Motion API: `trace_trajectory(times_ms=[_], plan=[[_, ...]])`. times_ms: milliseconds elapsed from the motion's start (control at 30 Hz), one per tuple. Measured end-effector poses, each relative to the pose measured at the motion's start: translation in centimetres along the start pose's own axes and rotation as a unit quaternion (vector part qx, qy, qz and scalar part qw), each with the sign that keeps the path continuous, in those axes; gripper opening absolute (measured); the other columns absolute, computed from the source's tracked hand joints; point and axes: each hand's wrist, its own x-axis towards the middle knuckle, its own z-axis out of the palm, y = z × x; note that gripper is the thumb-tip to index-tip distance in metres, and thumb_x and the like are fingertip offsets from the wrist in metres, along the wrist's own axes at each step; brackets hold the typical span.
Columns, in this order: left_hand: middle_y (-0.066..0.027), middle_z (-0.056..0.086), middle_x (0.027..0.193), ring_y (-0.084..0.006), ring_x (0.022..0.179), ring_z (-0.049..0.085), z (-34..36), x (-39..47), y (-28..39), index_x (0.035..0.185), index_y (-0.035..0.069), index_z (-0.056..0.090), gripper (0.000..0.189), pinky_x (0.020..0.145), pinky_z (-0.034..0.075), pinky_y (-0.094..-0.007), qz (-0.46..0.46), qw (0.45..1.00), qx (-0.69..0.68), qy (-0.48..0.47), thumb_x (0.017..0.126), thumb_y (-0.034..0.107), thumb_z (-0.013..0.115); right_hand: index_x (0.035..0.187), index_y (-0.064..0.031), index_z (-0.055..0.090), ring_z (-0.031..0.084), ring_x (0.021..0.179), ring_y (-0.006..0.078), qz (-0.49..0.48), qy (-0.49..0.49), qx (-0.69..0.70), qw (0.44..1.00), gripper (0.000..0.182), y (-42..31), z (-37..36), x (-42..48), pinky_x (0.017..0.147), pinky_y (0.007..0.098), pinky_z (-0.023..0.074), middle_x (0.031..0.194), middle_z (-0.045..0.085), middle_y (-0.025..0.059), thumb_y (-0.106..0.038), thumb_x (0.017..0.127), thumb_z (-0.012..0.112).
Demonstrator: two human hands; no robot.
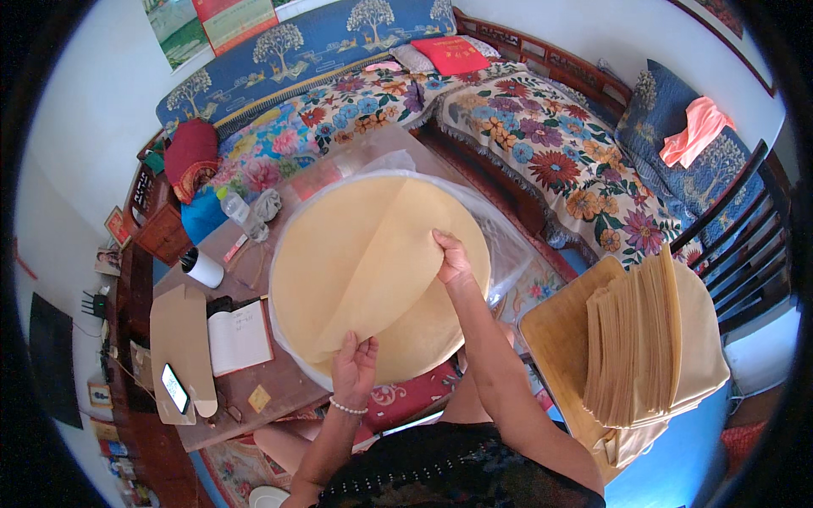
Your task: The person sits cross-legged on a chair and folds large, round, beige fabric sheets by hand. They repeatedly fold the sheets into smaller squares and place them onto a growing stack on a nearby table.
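A broad stack of thin, round, tan sheets, which look like flatbread pancakes (pixel 424 346), lies on the low table in front of me, with clear plastic film (pixel 508 254) under and around it. The top sheet (pixel 387 273) is partly lifted, and a long slanting line crosses it. My left hand (pixel 354 368), with a beaded bracelet at the wrist, pinches this sheet at its near left edge. On the right side, my right hand (pixel 452 257) grips the sheet's edge between thumb and fingers.
Folded tan sheets (pixel 629 343) are piled on a wooden board (pixel 559 317) to my right, beside a dark slatted chair back (pixel 737 216). On the table's left stand a plastic bottle (pixel 243 214), a white cup (pixel 203 270), an open notebook (pixel 238 340), cardboard (pixel 181 336) and a phone (pixel 175 388).
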Motion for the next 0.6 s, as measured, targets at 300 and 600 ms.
trace_trajectory(times_ms=[300, 600], plan=[[-0.0044, 0.060, 0.106, -0.0176, 0.100, 0.056, -1.2, -3.9, 0.1, 0.106, 0.008, 0.055, 0.020, 0.089, 0.045, -0.0355, -0.018, 0.999, 0.002, -0.026, 0.087, 0.010, 0.053, 0.099, 0.0009, 0.059, 0.060, 0.087, 0.0194, -0.086, 0.039, -0.002, 0.996, 0.022, -3.5, 3.3, -8.7, 0.083, 0.0315, 0.0467, 0.096, 0.063, 0.0086, -0.006, 0.078, 0.062], [-0.0073, 0.052, 0.121, -0.0222, 0.114, 0.048, -3.4, -7.9, 1.1, 0.122, 0.006, 0.045, 0.038, 0.098, 0.037, -0.0415, -0.030, 0.991, 0.057, -0.118, 0.084, 0.004, 0.052, 0.105, 0.0025, 0.058, 0.059, 0.094, 0.0230, -0.181, -0.028, -0.028, 0.983, 0.034, -5.6, 6.7, -17.3, 0.088, 0.0365, 0.0446, 0.103, 0.062, 0.0116, -0.011, 0.075, 0.066]])
